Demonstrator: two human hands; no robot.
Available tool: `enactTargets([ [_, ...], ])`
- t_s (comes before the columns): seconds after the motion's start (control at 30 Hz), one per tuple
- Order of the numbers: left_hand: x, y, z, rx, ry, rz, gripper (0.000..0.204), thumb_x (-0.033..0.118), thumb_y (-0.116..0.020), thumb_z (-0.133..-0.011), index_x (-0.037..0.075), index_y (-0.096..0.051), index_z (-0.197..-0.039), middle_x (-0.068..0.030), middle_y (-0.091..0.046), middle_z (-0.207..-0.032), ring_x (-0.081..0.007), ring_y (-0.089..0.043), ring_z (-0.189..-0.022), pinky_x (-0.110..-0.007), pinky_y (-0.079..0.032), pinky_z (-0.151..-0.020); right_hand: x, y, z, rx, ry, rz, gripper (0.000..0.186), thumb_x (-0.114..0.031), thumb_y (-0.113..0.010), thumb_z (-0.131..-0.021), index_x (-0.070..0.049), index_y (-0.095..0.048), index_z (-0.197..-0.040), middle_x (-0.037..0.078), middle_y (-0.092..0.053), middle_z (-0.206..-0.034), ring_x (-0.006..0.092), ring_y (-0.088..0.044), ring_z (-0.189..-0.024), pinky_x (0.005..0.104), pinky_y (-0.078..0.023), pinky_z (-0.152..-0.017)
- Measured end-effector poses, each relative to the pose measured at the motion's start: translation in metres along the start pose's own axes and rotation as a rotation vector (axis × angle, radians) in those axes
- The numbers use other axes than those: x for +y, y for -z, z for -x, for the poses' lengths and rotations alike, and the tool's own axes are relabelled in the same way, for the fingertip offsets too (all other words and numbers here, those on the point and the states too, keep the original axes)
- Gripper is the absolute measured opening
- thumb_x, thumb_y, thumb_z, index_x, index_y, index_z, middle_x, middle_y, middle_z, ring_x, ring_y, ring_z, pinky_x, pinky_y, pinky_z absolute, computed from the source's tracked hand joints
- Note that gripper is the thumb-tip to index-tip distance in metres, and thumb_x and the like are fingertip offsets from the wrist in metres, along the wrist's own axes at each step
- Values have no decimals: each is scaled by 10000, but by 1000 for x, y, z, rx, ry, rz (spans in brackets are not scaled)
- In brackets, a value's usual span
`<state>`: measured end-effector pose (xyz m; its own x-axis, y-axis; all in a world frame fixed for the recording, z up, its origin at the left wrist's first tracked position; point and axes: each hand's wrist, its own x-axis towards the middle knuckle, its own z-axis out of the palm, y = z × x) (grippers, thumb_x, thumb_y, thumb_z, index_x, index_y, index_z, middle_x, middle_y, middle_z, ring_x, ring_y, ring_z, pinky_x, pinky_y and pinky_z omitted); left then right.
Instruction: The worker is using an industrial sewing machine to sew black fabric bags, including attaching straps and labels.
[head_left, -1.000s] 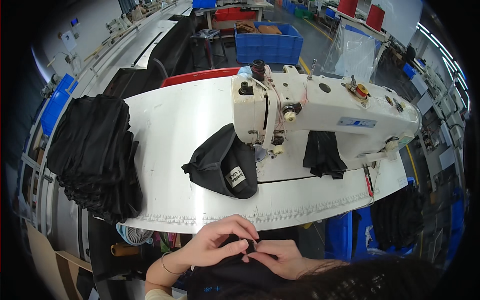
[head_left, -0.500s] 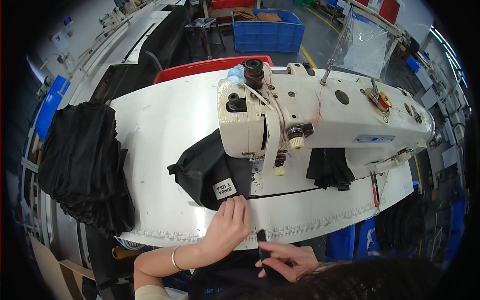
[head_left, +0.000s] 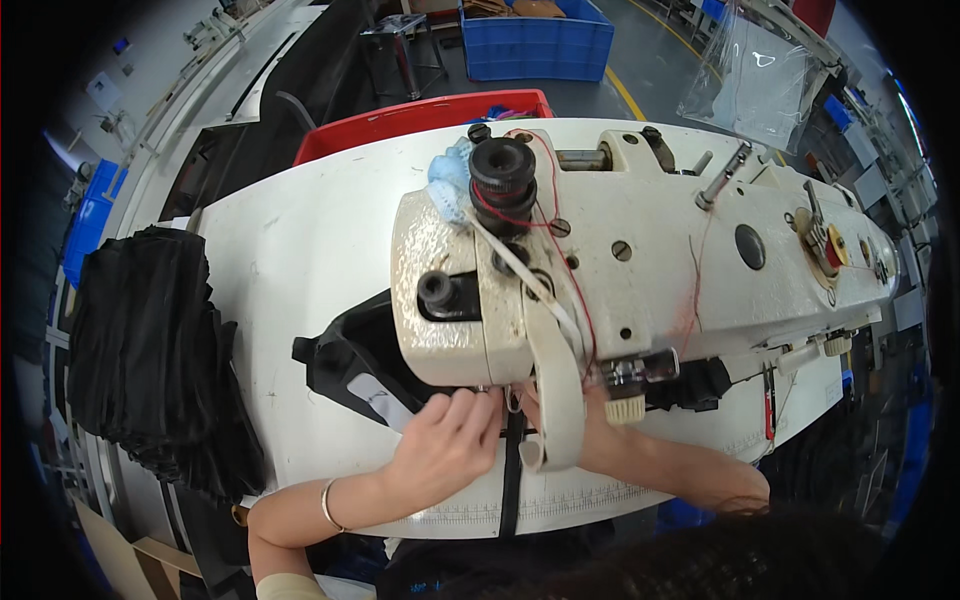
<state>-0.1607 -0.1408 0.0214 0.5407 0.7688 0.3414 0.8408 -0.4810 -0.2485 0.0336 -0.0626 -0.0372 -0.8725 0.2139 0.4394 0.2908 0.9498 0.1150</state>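
Note:
My left hand (head_left: 445, 445) is curled beside the needle area of the white sewing machine (head_left: 660, 260), at the edge of a black fabric piece (head_left: 350, 345) with a white label; what its fingertips grip is hidden. My right hand (head_left: 590, 425) reaches in at the needle from the right, fingers mostly hidden behind the machine head. A narrow black strip (head_left: 511, 490) runs from between my hands toward the front table edge. Red thread is strung over the machine, with a light blue cloth (head_left: 447, 185) beside the top knob.
A tall black fabric stack (head_left: 150, 350) lies at left on the white table (head_left: 270, 250); more black fabric (head_left: 690, 390) and red-handled snips (head_left: 770, 410) lie at right. Behind are a red bin (head_left: 330, 135), a blue crate (head_left: 540, 50) and a metal stool (head_left: 395, 45).
Both hands have moved up from below the table edge to the needle area, and the black strip now lies on the table. The view has moved closer over the machine head.

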Motion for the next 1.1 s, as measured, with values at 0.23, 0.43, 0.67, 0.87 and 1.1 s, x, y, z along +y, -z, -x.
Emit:
enactTargets([
  [0.23,-6,-18,16,-79,129,296,341,62,-619,-690,-29,-661,-1015,-131,-608,-1022,-292,-592,-951,-405,-500,-777,1,-2,11,-108,-114,-324,132,-137,-664,-705,-91,-668,-829,40,-573,-756,201,-599,-606,310,-490,-493],
  [0.43,-23,-38,25,-153,457,802,385,46,-694,-623,8,-679,-1006,-180,-645,-988,-343,-634,-907,-423,-514,-783,-8,5,10,-118,-199,-476,90,-97,-640,-695,-107,-610,-779,48,-578,-788,206,-585,-686,367,-485,-524],
  [0.67,-18,-36,33,38,136,536,415,27,-666,-646,30,-684,-1060,-186,-650,-1056,-338,-638,-971,-464,-513,-861,-14,2,8,-121,-72,-486,79,-70,-627,-668,-84,-566,-718,57,-574,-770,213,-578,-736,365,-480,-566],
  [0.87,-15,-29,26,33,127,523,451,0,-641,-637,12,-673,-1087,-186,-647,-1063,-334,-638,-975,-462,-515,-868,-17,4,1,-366,-718,-1357,35,-50,-550,-760,-20,-567,-755,144,-601,-681,286,-620,-639,397,-481,-615],
  [1.1,-15,-28,28,-2,143,553,451,-12,-636,-632,7,-672,-1081,-193,-648,-1054,-331,-643,-961,-456,-520,-857,-19,2,-3,-286,-662,-1285,81,-50,-563,-762,-18,-608,-820,174,-638,-743,328,-652,-733,407,-496,-668],
])
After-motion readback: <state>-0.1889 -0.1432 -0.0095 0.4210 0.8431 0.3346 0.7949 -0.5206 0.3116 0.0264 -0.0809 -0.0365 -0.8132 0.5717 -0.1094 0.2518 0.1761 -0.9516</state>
